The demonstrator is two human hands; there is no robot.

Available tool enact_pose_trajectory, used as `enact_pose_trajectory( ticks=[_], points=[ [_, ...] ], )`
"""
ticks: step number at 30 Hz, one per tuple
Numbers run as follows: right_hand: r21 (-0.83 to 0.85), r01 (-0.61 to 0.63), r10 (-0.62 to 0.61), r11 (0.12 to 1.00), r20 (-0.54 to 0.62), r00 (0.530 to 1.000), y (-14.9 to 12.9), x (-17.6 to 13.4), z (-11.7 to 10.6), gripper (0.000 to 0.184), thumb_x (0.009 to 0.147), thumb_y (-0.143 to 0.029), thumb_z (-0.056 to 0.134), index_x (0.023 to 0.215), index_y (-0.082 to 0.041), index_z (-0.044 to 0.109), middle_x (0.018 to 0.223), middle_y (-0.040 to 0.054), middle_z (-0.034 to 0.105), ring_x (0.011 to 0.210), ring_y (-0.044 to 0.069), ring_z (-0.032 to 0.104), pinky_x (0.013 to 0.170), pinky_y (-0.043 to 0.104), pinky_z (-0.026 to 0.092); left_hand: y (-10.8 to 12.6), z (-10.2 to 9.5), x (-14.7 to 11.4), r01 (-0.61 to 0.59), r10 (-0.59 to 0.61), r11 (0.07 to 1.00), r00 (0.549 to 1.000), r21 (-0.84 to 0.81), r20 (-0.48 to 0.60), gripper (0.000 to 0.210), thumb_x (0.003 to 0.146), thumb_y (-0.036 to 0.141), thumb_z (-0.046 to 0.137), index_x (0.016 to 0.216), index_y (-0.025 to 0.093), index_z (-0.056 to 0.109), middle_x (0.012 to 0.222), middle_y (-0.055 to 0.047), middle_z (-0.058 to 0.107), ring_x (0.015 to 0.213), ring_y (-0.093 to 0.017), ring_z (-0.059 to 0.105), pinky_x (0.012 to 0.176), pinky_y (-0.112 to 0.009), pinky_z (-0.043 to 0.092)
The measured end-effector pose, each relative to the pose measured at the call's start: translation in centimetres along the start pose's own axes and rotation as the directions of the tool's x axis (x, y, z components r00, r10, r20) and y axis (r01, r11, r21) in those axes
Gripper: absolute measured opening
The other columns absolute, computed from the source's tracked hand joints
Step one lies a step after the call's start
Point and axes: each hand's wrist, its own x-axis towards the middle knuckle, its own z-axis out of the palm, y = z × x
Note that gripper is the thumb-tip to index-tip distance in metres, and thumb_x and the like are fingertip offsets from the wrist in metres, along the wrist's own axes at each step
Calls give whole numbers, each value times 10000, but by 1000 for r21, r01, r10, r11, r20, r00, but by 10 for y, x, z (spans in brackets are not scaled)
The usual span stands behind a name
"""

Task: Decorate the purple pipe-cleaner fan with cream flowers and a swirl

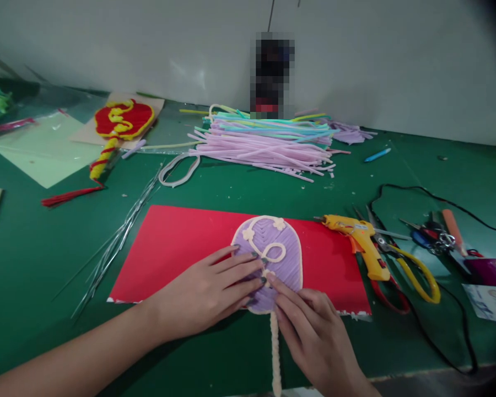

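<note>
A lilac fan (291,275) made of pipe cleaners, edged in cream, lies on a sheet of red card (182,237). Cream flowers and a looped cream stem (278,253) decorate its face, and a twisted cream handle (275,353) points toward me. My left hand (204,289) rests flat across the fan's left side, its fingers stretched and slightly apart. At the lower middle, my right hand (316,328) has its fingers bent together, the tips on a small cream flower (267,274) that they partly cover.
A yellow glue gun (359,234) and yellow-handled scissors (417,273) lie right of the card, near a black cord (463,331). Behind are bundled pipe cleaners (268,143) and a blue pen (377,155). A red-and-yellow fan (126,121) and thin wires (116,242) lie left.
</note>
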Motion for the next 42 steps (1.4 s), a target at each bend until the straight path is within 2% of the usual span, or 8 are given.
enact_pose_trajectory(
  ticks=[4,13,17,21,26,32,37,42],
  points=[
    [-2,20,-20,1000,15,1000,0,5,-2,216,875,-177,436,1024,-182,593,1178,58,611,798,172,569,720,313,431,1,0,0,-1,1,1000,1000,-4,-8,298,903,236,413,1174,198,530,1260,-13,544,1201,-183,452,1058,-384,313],
    [70,30,-33,997,45,998,1,10,-4,253,875,-143,417,1076,-154,570,1158,65,621,990,165,597,805,265,484,1,0,-1,4,-4,1000,1000,-19,-10,304,899,223,414,1184,197,519,1260,-27,542,1208,-190,445,1058,-398,319],
    [68,19,-22,998,49,999,0,7,-3,250,878,-143,413,1068,-161,575,1162,71,619,956,156,621,762,246,494,1,1,-1,8,-10,998,999,-55,-39,307,888,197,424,1181,180,512,1269,-64,524,1213,-181,434,1064,-401,314],
    [55,10,-13,998,52,999,-3,3,-3,254,885,-145,402,1070,-168,575,1182,71,604,880,156,646,684,247,488,5,0,2,103,-115,982,991,-158,-68,299,871,192,437,1156,187,529,1307,-74,472,1251,-191,375,1054,-401,335],
    [58,10,-14,998,72,997,-3,1,-2,277,885,-137,406,1119,-156,553,1221,76,575,925,165,630,682,259,483,11,0,8,238,-262,931,964,-278,-54,317,867,166,418,1163,198,528,1344,-72,420,1279,-201,329,1052,-418,337],
    [50,46,-50,998,71,996,-1,1,-3,297,883,-133,406,1143,-148,548,1232,91,566,964,162,615,678,255,483,17,0,14,320,-351,883,936,-343,-32,318,842,119,415,1114,199,560,1325,-75,434,1260,-206,358,1034,-418,360],
    [11,51,-52,999,65,997,-1,0,-4,305,880,-137,401,1138,-152,563,1224,85,571,936,164,626,672,255,494,25,-2,22,365,-388,878,921,-311,-15,351,811,66,402,1102,183,558,1329,-74,427,1268,-208,348,1041,-419,360],
    [-11,65,-64,998,61,996,-1,-1,-4,300,878,-137,409,1136,-149,562,1256,79,544,913,159,630,683,260,498,36,-2,24,415,-418,892,908,-183,21,384,812,47,359,1136,156,535,1340,-88,421,1278,-226,332,1042,-434,355]
  ],
)
